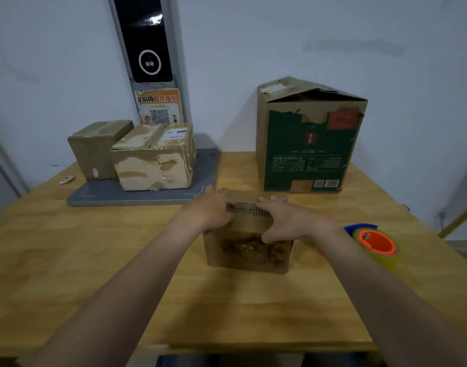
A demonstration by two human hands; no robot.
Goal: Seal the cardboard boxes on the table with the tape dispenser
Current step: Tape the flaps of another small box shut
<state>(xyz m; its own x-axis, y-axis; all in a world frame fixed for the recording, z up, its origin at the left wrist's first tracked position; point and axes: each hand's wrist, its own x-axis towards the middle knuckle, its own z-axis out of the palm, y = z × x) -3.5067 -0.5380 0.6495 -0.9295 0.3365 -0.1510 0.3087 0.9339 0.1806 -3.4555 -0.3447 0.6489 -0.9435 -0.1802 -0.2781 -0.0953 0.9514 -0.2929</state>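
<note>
Both your hands are on top of the small box (249, 252), mid-table. Left hand (211, 210) lies flat on the flaps. Right hand (288, 221) has its fingers across the top and its thumb down the front face. You're pressing, not gripping, though the frame is blurry. Tape dispenser (375, 245) sits untouched on the table (94, 260) just to your right, near the edge.

Risks:
- You need one hand for the dispenser. Lift the right and the flaps probably spring up, so the seam gapes before the tape lands.
- The box looks light. Dragging tape over it with one hand holding could slide it or skew the strip.
- The dispenser is close to the table edge, so a blind reach could knock it off.
- Tall green-printed box (306, 144) has its top flaps peaked up and will need flattening first.

Count:
- 4 boxes: the one under your hands, two ( (100, 149), (154, 160)) on the grey mat (137, 194), and the tall one at back right.
- 1 dispenser.
- 1 mat.
</note>
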